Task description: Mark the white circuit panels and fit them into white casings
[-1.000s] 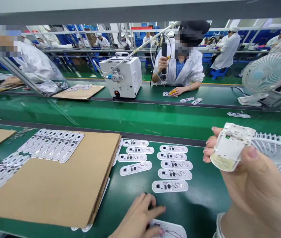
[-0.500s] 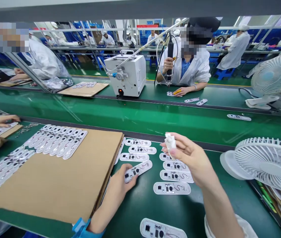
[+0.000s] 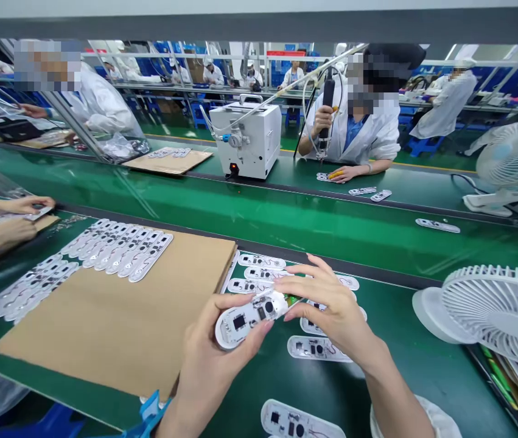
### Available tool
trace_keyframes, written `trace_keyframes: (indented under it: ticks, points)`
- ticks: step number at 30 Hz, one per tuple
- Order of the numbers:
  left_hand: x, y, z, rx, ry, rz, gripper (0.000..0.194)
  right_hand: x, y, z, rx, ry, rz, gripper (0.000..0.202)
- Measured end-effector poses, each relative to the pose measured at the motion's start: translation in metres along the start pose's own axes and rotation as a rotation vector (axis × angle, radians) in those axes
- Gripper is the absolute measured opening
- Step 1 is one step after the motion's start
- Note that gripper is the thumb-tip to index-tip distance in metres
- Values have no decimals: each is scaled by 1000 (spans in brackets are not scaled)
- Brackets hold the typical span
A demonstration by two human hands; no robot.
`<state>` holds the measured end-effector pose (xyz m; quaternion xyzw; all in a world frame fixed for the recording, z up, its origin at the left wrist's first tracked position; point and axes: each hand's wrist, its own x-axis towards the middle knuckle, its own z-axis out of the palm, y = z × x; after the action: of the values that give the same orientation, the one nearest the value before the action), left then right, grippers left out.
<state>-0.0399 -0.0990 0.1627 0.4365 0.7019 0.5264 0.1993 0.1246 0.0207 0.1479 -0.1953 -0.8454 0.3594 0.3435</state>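
My left hand [image 3: 208,340] grips a long white rounded casing [image 3: 227,334] with a circuit board inside, tilted up to the right above the bench. Fingers and thumb hold its long sides. At the far right end of this casing is my right hand [image 3: 334,304], thumb and fingers curved round a white crumpled wad [image 3: 279,302] that lies against the board. A green and yellow part [image 3: 291,300] shows between those fingers; its kind is unclear. Similar casings lie behind my hands, one of them [image 3: 263,262] at the back and another [image 3: 316,348] nearer.
Brown cardboard [image 3: 117,316] at the left bears rows of casings [image 3: 151,258]. White fans [image 3: 505,310] stand at the right. One more casing [image 3: 302,420] lies at the front. A co-worker's hands [image 3: 25,213] work at far left; another person [image 3: 354,134] holds a black tool across the bench.
My left hand has raised the casing off the bench and brought it closer. My right hand has lowered the white wad onto the casing's right end. The view has shifted slightly left.
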Motion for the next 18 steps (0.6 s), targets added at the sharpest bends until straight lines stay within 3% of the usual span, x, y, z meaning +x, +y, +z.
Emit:
trace_keyframes:
  ticks: [6,11,18]
  points:
    - [0,6,4,-23,-1,42,24,1,3,0,52,-10,28,30]
    - [1,12,8,-85,51,-28,27,1,5,1,36,-12,14,23]
    - [6,13,6,-85,8,5,27,0,5,0,70,4,20,26]
